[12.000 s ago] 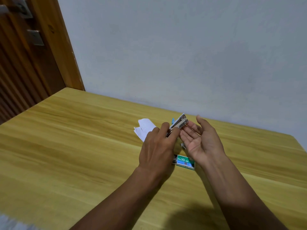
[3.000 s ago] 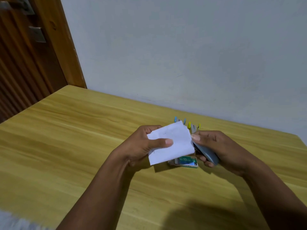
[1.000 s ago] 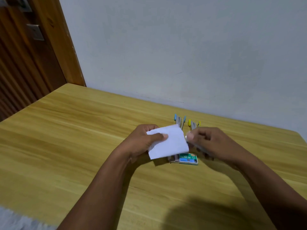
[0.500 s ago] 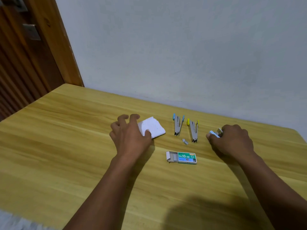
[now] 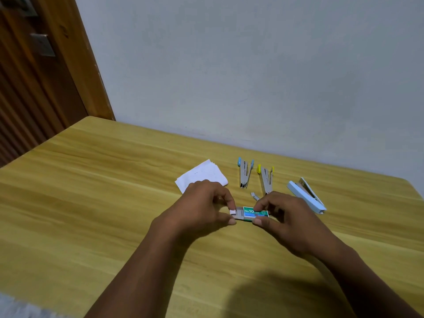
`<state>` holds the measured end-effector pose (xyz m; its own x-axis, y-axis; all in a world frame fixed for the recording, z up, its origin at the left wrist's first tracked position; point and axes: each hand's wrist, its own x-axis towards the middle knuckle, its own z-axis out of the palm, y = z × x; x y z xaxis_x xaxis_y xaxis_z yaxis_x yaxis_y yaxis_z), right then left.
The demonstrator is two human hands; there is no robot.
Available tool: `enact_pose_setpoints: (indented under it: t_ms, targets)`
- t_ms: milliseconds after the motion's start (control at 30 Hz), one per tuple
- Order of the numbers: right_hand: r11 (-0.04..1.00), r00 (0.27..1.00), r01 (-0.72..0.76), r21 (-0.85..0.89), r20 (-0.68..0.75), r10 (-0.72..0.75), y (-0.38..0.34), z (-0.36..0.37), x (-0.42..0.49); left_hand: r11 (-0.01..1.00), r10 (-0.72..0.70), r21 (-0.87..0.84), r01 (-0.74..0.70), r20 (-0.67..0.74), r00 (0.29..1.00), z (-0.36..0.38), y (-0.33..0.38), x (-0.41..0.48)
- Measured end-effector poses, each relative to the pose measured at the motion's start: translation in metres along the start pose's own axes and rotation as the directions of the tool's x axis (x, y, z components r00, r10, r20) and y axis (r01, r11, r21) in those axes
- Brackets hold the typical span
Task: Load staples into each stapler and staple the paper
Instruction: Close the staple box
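While the left hand (image 5: 204, 210) pinches the grey pull-out tray (image 5: 238, 214) at its open end and the right hand (image 5: 286, 221) pinches the green sleeve of the staple box (image 5: 255, 212) between thumb and fingers, the obvious risk is yanking too hard. That's thin cardboard sliding in thin cardboard, so if the tray pops all the way out, I'd guess the staples scatter over the counter (image 5: 91, 203). Staple strips are only lightly glued and brittle, so a clumsy pinch probably snaps one into bits too short to load nicely. The box sits flat on the counter right in front of the person. Beyond it lie the blue-tipped stapler (image 5: 245, 174) and the yellow-tipped stapler (image 5: 266, 181), both bare metal and splayed open in a narrow V, with a loose strip of staples (image 5: 254, 196) just beside the yellow one. The pale blue stapler (image 5: 305, 196), smooth plastic with a metal underside, lies off to the right. The paper (image 5: 202, 175) is a small, slightly fanned white stack behind the left hand. The counter is glossy yellow wood grain, so tiny shiny bits could be a pain to spot.
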<state>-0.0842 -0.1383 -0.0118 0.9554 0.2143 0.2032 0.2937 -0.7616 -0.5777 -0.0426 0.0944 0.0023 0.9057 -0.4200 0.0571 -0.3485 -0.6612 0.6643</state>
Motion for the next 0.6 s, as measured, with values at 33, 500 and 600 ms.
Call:
enact_pose_setpoints:
  t_ms: [33,500,600]
  targets:
    - [1.0,1.0,-0.003,0.018,-0.01,0.003,0.0,0.0,0.0,1.0,-0.004,-0.017,0.004,-0.02,1.0,0.001,0.0,0.001]
    - [0.956,0.989,-0.096,0.278,-0.083,0.123,0.007,0.006,-0.002,0.957,0.014,-0.29,-0.022,-0.031,0.999,0.012,-0.002,0.008]
    - [0.961,0.992,-0.077,0.266,-0.077,0.101,0.005,0.007,-0.002,0.952,0.001,-0.307,-0.008,-0.023,1.0,0.013,0.0,0.007]
